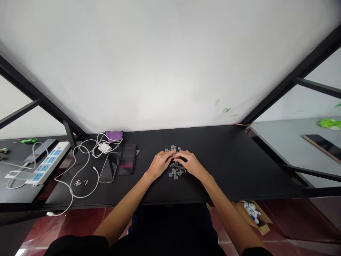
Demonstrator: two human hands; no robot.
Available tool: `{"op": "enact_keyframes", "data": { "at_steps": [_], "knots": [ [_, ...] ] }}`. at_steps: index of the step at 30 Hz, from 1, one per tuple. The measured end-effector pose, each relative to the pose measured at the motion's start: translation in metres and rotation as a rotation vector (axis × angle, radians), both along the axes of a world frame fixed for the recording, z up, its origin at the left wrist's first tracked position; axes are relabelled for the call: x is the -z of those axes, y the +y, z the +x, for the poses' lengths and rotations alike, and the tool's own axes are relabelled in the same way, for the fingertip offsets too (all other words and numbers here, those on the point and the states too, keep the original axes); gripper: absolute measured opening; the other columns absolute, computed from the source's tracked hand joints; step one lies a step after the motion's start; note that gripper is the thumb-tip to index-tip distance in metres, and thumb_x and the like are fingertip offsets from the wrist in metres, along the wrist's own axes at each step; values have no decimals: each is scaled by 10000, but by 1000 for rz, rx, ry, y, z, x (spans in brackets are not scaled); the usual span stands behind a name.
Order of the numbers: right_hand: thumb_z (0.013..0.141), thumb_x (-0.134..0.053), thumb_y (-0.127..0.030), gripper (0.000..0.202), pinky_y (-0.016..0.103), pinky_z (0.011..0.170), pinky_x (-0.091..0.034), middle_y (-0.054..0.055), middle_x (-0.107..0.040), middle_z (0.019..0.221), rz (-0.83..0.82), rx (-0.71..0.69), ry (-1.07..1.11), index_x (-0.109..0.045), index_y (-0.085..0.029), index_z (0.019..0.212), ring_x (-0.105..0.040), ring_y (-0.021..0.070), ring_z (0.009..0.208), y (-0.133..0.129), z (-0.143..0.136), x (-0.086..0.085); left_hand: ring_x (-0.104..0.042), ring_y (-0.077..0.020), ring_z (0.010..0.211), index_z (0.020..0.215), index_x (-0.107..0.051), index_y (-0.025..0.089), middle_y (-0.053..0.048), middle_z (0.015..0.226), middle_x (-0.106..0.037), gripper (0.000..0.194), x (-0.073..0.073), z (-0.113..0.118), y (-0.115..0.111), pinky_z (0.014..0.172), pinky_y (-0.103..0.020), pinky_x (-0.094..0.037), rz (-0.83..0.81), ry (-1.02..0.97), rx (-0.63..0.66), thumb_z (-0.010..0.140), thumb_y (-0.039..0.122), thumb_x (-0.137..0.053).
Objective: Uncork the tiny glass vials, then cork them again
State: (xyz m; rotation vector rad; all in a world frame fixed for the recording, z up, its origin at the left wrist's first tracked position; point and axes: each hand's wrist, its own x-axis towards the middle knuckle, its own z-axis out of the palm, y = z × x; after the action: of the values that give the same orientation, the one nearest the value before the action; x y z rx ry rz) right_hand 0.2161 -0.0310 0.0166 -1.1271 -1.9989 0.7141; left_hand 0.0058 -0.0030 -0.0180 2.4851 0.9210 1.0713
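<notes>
Several small clear plastic pieces (175,172) lie in a loose pile on the black table (226,160), some beyond the hands and some nearer the body. My left hand (161,161) reaches in from the left, its fingers closed together over the pile. Opposite it, my right hand (189,162) has its fingers bent inward, with the fingertips close to those of my left hand. Whatever the fingertips hold between them is too small to make out.
Left of the hands lie a phone (108,170), a dark pouch (127,159), a purple cloth (114,136), looped white cables (88,156), small metallic bits (85,182) and a power strip (49,163). A cardboard box (262,222) stands on the floor at the right.
</notes>
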Motion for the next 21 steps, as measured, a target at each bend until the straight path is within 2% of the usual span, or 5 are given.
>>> {"op": "enact_keyframes", "data": {
  "at_steps": [5,9,12,17,21],
  "knots": [
    [1047,-568,-297,170,422,1005,-454,31,-785,1055,2,-23,-50,-736,-279,1035,-715,240,997,-5,6,1,-757,-181,1102,1476,-513,264,-54,1299,-753,411,-1,1,0,965,-358,-573,25,27,27,1076,168,-504],
    [1041,-569,-290,169,390,955,-484,42,-772,1008,50,44,-4,-734,-270,1008,-711,239,956,-5,23,10,-706,-192,1223,1448,-559,259,-68,1333,-734,400,-7,4,-3,1033,-374,-543,52,47,-8,1059,170,-537],
    [1038,-557,-294,191,382,903,-506,43,-759,945,85,127,9,-731,-264,963,-710,241,910,-4,39,20,-571,-246,1414,1443,-568,232,-114,1444,-660,411,-10,5,-4,1138,-476,-467,73,25,-121,1055,125,-485],
    [1033,-573,-351,194,420,926,-515,52,-763,967,87,196,8,-733,-267,963,-717,263,941,-4,54,25,-272,-337,1598,1445,-572,234,-128,1656,-419,466,-12,6,-2,1240,-642,-298,90,54,-452,1012,87,-484],
    [1033,-562,-401,222,434,948,-526,76,-758,1010,66,164,-1,-737,-270,998,-709,274,991,-6,49,16,-237,-347,1607,1476,-552,203,-147,1690,-346,525,-4,6,3,1272,-658,-250,40,134,-499,979,60,-463]
  ]
}}
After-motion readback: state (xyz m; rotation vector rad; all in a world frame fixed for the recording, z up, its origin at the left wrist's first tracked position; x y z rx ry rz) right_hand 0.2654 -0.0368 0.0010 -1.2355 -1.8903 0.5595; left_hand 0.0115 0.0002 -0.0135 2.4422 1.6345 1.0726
